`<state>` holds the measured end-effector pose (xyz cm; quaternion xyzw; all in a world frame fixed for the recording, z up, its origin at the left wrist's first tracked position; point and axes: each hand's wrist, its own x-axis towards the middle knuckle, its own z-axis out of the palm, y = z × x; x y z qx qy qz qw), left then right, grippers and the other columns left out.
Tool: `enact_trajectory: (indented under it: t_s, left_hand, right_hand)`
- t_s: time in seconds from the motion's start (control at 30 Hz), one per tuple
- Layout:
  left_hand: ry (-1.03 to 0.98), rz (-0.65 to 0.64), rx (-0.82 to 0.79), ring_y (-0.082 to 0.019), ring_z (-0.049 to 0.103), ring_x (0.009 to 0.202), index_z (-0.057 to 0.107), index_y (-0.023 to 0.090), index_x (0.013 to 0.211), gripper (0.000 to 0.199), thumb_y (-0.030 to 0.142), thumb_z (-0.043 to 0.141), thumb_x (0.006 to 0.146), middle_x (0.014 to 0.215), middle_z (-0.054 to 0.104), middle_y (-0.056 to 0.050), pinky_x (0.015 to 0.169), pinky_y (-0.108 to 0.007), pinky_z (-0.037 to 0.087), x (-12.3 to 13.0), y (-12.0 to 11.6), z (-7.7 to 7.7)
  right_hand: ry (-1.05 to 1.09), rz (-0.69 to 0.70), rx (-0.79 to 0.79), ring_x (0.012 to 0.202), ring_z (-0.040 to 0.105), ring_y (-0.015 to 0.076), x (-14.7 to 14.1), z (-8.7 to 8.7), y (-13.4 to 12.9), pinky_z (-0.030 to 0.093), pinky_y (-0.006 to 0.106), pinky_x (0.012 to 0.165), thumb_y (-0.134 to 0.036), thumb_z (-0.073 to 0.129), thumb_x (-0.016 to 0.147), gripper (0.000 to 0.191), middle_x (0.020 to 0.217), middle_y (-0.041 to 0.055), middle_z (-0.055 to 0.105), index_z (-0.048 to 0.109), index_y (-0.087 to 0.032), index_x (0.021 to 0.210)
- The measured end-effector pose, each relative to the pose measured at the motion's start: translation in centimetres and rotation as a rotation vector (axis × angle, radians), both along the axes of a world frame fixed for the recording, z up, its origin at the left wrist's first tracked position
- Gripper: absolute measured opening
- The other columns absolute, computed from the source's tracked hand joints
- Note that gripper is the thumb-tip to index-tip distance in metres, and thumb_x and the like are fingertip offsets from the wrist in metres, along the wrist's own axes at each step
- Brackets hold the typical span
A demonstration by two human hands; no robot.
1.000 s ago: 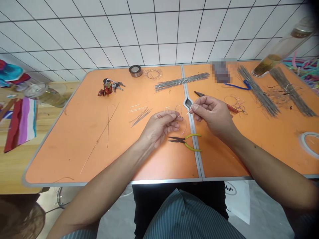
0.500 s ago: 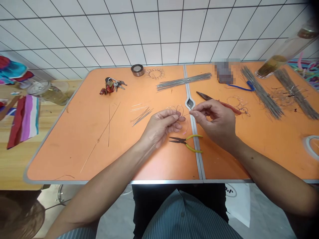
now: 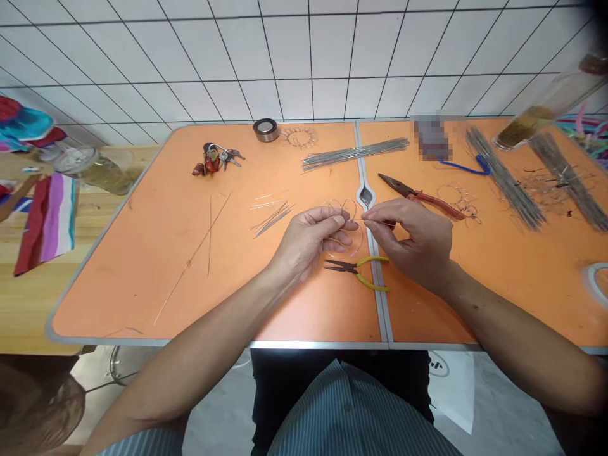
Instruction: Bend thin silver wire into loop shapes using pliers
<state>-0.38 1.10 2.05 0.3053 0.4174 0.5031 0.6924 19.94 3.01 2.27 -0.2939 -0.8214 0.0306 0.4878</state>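
While the left hand [image 3: 311, 244] keeps the wire loops [image 3: 342, 212] gathered, we enter one change: the right hand [image 3: 414, 244] has drawn in and now stands just beside it, with the metal seam [image 3: 381, 304] of the table running below the gap between them.

Item, left hand: fingers curled inward and closed on the loops, thumb lying over them. Item, wire loops: thin, several, held above the table, rising from the left fingertips and hanging down past them, just above the yellow pliers [image 3: 356, 269]. Item, right hand: thumb and forefinger pinched narrow on a wire end [image 3: 357, 219], it appears, though the wire is too fine to be sure; the other fingers are folded loosely under them.

Nearby on the orange table [image 3: 118, 285], we list the yellow pliers lying closed beneath the hands, and red pliers [image 3: 430, 202] near the right hand, jaws slightly parted. Short wires [image 3: 273, 218] lie left of the left hand, and two long wires [image 3: 199, 253] farther left. A straight wire bundle [image 3: 354, 154] lies beyond the hands, with a tape roll [image 3: 265, 130], keys [image 3: 213, 159] and a wire ring [image 3: 297, 136] toward the far edge.
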Motion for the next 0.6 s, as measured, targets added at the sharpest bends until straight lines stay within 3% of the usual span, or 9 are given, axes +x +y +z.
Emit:
enact_trajectory:
  t_s: [0.6]
  left_hand:
    - [0.017,-0.003,-0.010,-0.011,0.073,0.061,0.078,0.010,0.093,0.012,0.017,0.082,0.084,0.088,0.084,-0.011,0.051,-0.018,0.056,0.04,0.16,-0.35]
  right_hand:
    - [-0.039,0.032,-0.093,0.077,0.075,0.0174,0.03,-0.15,-0.09,0.059,0.034,0.068,-0.010,0.066,0.100,0.020,0.091,-0.0010,0.082,0.070,-0.029,0.095]
